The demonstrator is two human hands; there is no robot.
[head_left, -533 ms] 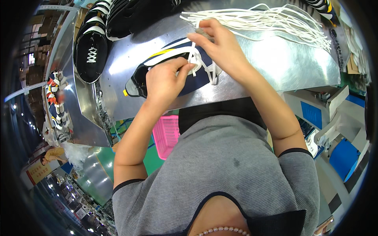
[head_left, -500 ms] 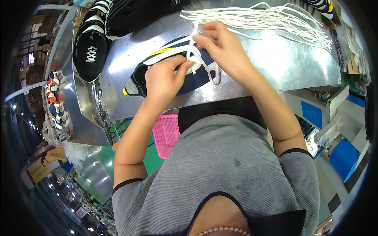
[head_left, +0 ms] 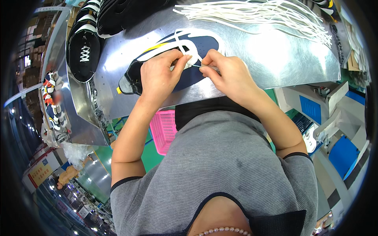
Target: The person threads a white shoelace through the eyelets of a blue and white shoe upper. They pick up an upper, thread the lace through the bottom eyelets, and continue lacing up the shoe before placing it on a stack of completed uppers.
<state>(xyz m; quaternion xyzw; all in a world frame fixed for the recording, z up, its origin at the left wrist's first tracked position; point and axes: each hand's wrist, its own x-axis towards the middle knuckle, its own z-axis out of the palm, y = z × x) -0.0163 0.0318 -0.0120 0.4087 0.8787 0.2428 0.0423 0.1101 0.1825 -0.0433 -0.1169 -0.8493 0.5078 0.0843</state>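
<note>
A navy, white and yellow shoe upper [head_left: 208,44] lies on its side on the metal table in front of me. My left hand [head_left: 162,74] is closed on its near side, thumb and finger pinching the white lacing edge. Just to the right, my right hand [head_left: 230,76] pinches a white shoelace [head_left: 196,65] between thumb and forefinger. A short length of that lace runs from the upper to my right fingertips. Another stretch of white lace crosses the upper's far side. My left palm and fingers hide part of the upper's opening.
Loose white shoelaces [head_left: 256,15] lie in a bundle at the back of the metal table [head_left: 287,74]. Black uppers with white lacing [head_left: 80,65] stand in a row at the left. A pink basket [head_left: 164,129] sits below the table's front edge.
My right hand has come down and toward me from above the upper, drawing the lace down to its near side. The loose lace loop has gone. My left hand has hardly moved.
</note>
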